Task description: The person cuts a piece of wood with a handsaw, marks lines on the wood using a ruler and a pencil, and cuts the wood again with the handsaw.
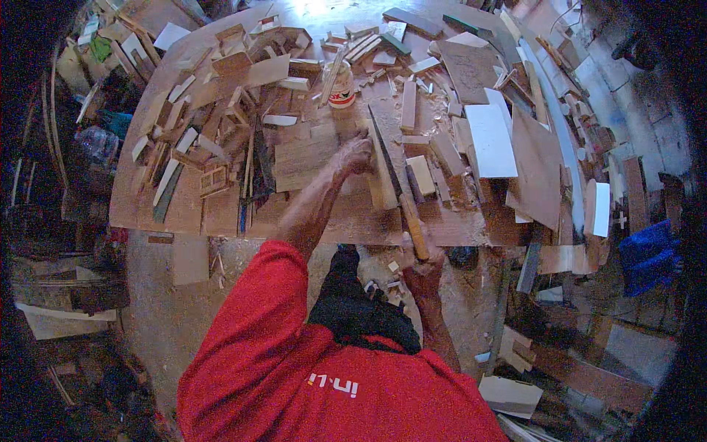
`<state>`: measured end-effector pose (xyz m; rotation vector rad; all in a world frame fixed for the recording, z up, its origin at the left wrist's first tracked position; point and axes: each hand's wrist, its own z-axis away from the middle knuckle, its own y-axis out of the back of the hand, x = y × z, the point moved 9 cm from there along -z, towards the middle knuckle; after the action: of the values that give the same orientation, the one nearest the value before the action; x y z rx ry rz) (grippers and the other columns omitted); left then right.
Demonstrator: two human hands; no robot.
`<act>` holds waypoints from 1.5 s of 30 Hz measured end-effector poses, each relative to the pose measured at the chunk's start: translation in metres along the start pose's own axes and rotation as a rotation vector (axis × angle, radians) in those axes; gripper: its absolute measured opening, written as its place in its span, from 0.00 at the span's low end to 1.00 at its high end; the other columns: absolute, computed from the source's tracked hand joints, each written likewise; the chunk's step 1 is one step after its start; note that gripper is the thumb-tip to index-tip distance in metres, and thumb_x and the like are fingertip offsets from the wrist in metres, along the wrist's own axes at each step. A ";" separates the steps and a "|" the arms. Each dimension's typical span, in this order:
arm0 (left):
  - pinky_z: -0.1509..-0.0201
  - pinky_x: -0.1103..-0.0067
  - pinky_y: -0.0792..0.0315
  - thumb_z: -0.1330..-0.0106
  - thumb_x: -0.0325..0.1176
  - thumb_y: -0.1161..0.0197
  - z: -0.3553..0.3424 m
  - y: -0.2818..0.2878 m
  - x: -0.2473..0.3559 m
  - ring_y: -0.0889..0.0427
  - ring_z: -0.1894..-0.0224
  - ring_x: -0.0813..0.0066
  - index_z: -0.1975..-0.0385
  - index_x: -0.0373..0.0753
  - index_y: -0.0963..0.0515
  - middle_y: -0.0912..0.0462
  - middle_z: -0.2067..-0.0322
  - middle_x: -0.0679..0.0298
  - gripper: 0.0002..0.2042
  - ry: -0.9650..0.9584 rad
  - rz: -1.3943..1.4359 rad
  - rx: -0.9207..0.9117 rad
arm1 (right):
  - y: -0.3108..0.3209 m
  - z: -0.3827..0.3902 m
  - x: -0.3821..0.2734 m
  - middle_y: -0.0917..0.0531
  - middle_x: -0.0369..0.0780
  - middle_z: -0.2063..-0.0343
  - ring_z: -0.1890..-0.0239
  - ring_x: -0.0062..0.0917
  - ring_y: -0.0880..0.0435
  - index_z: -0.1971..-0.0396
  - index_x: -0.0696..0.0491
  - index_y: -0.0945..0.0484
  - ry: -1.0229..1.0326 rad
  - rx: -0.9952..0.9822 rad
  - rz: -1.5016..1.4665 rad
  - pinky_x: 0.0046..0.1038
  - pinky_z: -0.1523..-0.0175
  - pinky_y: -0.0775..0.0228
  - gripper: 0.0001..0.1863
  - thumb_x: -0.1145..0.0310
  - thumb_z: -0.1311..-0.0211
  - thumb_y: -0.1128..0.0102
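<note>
My right hand (423, 265) is wrapped round the wooden handle of a long, dark, tapering blade (388, 155), a hand tool whose exact kind I cannot tell. Its narrow tip points away from me over the table. Just left of the blade lies a pale wooden strip (381, 180), lengthwise toward the table's front edge. My left hand (357, 155), fingers curled, grips this strip near its far part; the fingertips are partly hidden. Whether the blade touches the strip is not clear. A flat brown board (305, 162) lies left of my left hand.
A white tub (341, 94) with sticks in it stands beyond my hands. Wooden offcuts and small frames (214, 180) cover the table's left side. Wood blocks (420, 175), a white panel (490, 140) and a brown board (534, 169) lie to the right. Shavings are scattered about.
</note>
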<state>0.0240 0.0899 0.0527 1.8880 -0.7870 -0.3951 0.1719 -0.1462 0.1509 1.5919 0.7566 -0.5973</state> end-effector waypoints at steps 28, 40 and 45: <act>0.55 0.63 0.34 0.58 0.49 0.37 0.007 -0.064 -0.017 0.26 0.71 0.62 0.67 0.43 0.23 0.25 0.81 0.60 0.20 0.078 -0.012 -0.270 | 0.003 0.009 0.007 0.24 0.46 0.78 0.74 0.29 0.24 0.64 0.62 0.26 -0.225 -0.083 0.030 0.30 0.67 0.32 0.14 0.66 0.43 0.45; 0.57 0.66 0.33 0.63 0.43 0.36 0.022 -0.083 -0.008 0.29 0.61 0.63 0.87 0.44 0.23 0.24 0.77 0.65 0.10 -0.214 -0.021 -0.327 | 0.025 0.028 0.008 0.24 0.45 0.79 0.75 0.27 0.25 0.69 0.64 0.26 -0.123 0.175 -0.155 0.27 0.66 0.33 0.13 0.67 0.45 0.41; 0.58 0.69 0.33 0.59 0.42 0.37 0.019 -0.107 -0.046 0.28 0.64 0.63 0.87 0.43 0.23 0.26 0.80 0.64 0.10 0.205 0.899 -0.354 | 0.009 0.029 0.030 0.24 0.44 0.81 0.80 0.27 0.26 0.71 0.63 0.25 -0.587 -0.012 -0.177 0.30 0.73 0.35 0.12 0.67 0.44 0.42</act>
<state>0.0165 0.1376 -0.0551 1.0745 -1.2281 0.2133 0.1990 -0.1709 0.1302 1.2464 0.4541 -1.1240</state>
